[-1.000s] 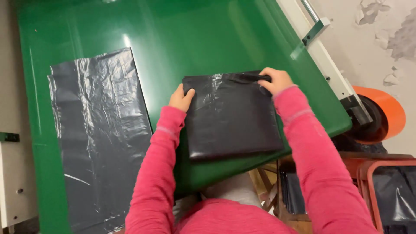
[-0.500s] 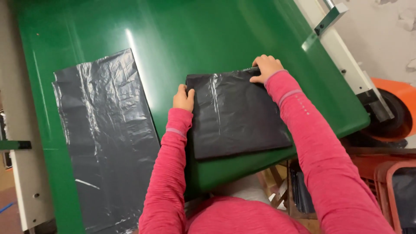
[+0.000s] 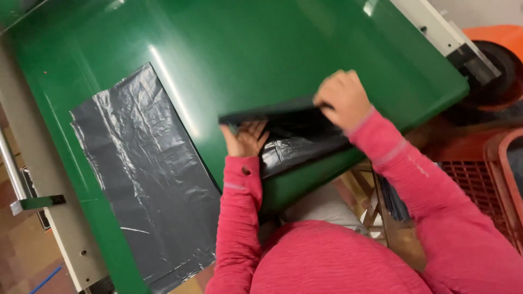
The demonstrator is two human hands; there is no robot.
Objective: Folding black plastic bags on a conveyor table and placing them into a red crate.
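A folded stack of black plastic bags (image 3: 297, 142) lies at the near edge of the green table (image 3: 245, 54). Its far edge is lifted off the table and turned back toward me. My right hand (image 3: 342, 99) grips that lifted edge from above. My left hand (image 3: 246, 139), palm up, is under the raised left corner and holds it. A single black bag (image 3: 147, 174) lies flat and spread out on the left part of the table, apart from both hands. Both my sleeves are pink.
A grey metal frame (image 3: 49, 201) runs along the table's left side. At the right stand an orange wheel-like part (image 3: 498, 54) and a red plastic crate (image 3: 490, 179). A white rail (image 3: 436, 27) borders the table's far right edge.
The folded stack lay flat with a hand at each far corner. Now both hands have lifted its far edge and are folding it toward me. The view has shifted closer.
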